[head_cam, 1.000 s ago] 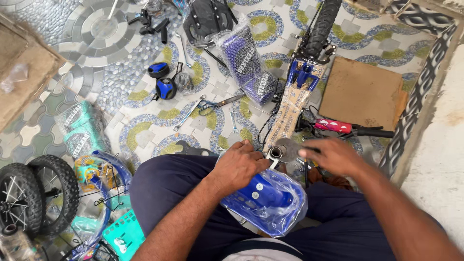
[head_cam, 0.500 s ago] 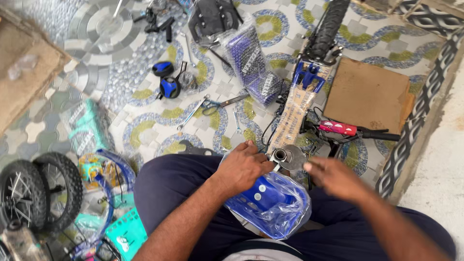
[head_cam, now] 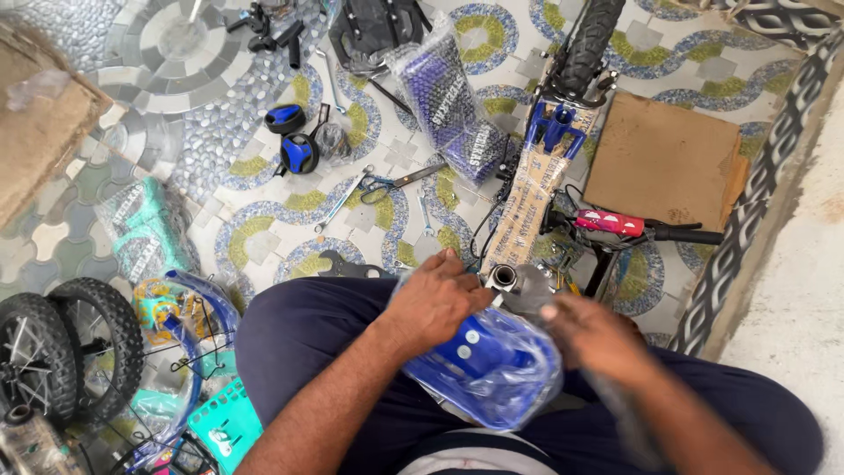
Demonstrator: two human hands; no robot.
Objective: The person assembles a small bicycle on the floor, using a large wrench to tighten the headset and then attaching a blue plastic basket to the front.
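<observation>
1. Place: tiled courtyard floor (head_cam: 264,237) at a home, used as a bicycle assembly spot.
2. Evidence: 2 small wheels (head_cam: 61,352), wrapped bike frame (head_cam: 527,211), loose spanner (head_cam: 338,202), cardboard sheet (head_cam: 668,158).

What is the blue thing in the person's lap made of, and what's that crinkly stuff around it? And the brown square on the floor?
The blue part looks like painted metal or hard plastic: smooth and glossy, though I cannot tell which. The wrapping around it seems to be thin clear plastic film, since it wrinkles, shines and shows the blue through. The brown square looks like cardboard: flat, matte, with worn edges.
</observation>
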